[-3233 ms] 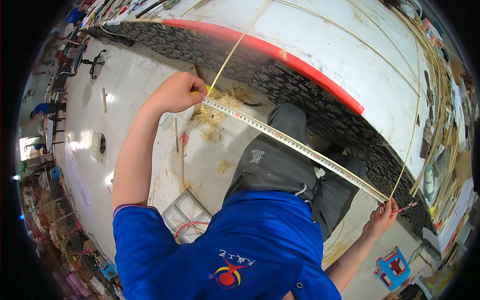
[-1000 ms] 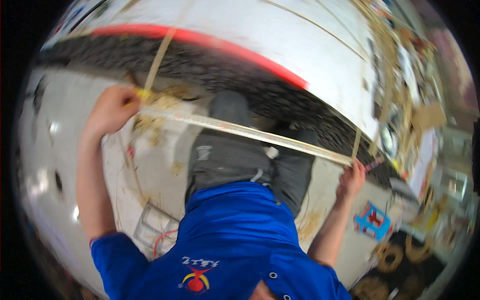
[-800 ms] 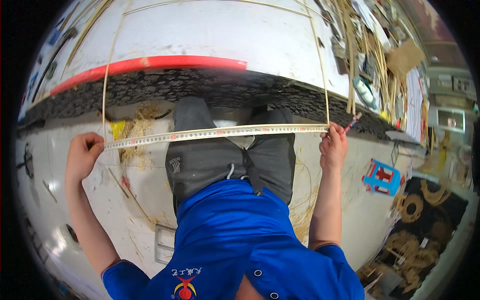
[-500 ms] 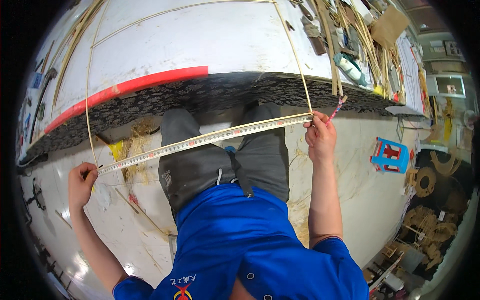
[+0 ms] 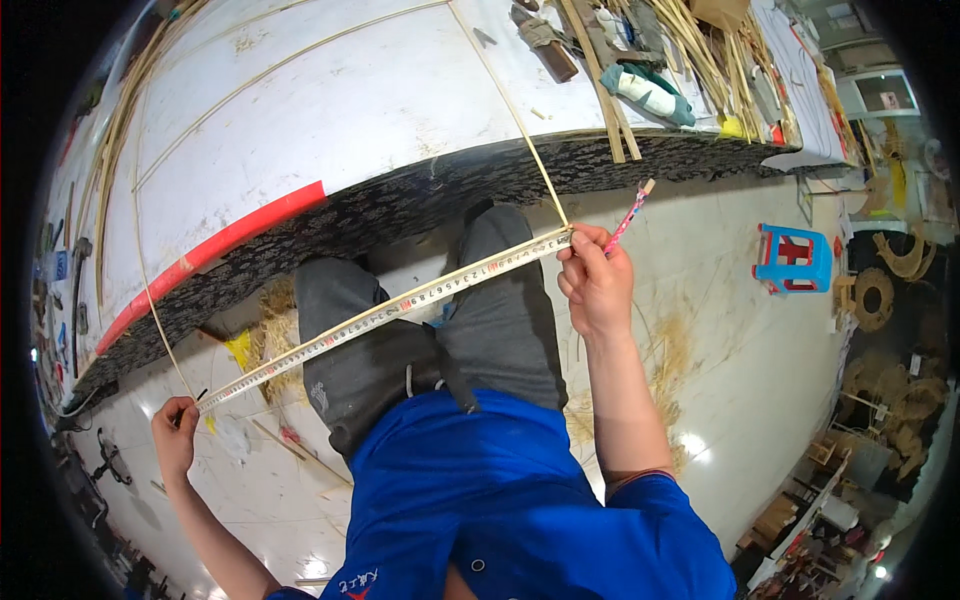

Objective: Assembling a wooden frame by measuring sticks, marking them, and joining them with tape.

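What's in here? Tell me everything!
Measuring tape: one, white, across the middle
Table: one, white, ahead
Stick frame: one, tan, along tape, over table
Red strip: one, red, table's near edge
Cloth: one, black patterned, below that edge
Loose sticks: many, tan, on the table
Stool: one, blue and red, floor at right
Shavings: many, tan, on the floor
Pink stick: one, pink, right hand
Small clutter: uncountable, mixed, far right
Trousers: one pair, grey, middle
Shirt: one, blue, bottom
Left hand: one, bare, tape's left end
Right hand: one, bare, tape's right end
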{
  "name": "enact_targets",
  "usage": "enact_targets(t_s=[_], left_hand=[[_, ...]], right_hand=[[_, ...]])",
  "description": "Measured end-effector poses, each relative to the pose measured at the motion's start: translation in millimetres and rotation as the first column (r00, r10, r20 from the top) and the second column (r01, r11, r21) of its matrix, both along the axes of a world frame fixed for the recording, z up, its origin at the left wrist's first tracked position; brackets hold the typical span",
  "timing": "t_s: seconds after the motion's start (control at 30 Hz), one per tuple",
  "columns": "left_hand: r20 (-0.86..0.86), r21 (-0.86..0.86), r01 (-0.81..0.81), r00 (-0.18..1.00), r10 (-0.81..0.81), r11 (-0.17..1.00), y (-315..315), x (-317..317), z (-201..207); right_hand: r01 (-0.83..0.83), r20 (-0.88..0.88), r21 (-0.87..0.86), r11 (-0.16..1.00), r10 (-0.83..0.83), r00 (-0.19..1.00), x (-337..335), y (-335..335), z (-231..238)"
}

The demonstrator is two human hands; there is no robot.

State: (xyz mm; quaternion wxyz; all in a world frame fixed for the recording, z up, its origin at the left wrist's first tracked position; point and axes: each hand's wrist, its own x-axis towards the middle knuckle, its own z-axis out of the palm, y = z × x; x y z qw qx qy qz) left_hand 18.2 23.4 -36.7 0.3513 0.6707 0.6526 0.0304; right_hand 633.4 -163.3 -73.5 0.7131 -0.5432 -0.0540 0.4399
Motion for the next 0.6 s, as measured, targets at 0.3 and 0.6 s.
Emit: enact_targets(t_s=[0.3,0.6], left_hand=[[-0.01,-0.004,-0.001,1.0,0.001,1.0,0.8,3.3,1.2],[0.004,-0.003,-0.005,1.0,0.005,1.0,-0.9,2.5,4.8]], right_hand=[[0.016,0.113,-0.108,0.994,-0.004,0.994,-0.7,3.6,0.6],[-0.008,0.274,-0.154,0.988,0.051,0.96,0.6,5.7,-3.5]])
